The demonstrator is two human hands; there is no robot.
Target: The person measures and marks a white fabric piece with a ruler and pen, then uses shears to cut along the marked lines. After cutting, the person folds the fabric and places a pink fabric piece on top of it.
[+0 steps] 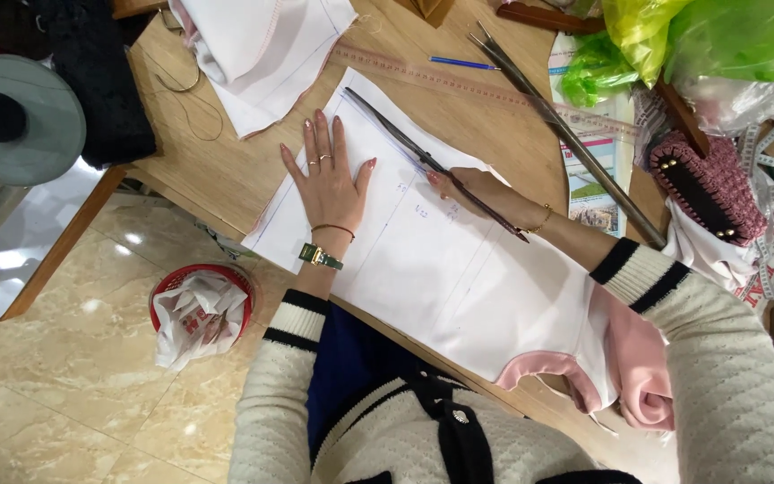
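Pressing your left hand (329, 184) flat, fingers spread, on the white fabric (423, 260) across the table (226, 170), your right hand (481, 193) gripped the scissors (432, 163); any slackening risked the cloth shifting off-line.

Around the left hand (329, 184), flat on the white paper pattern (441, 260), the sheet lies bare toward the table's near edge, so there is room to slide that way. Ahead of the right hand (481, 193) the scissors (423, 157) point into open paper and bare wooden table (226, 170). Further right it's crowded (very): a long metal ruler (575, 139), green plastic bags (674, 40) and a pink knitted bag (714, 184) block that side. Folded white fabric (262, 49) closes off the far corner.
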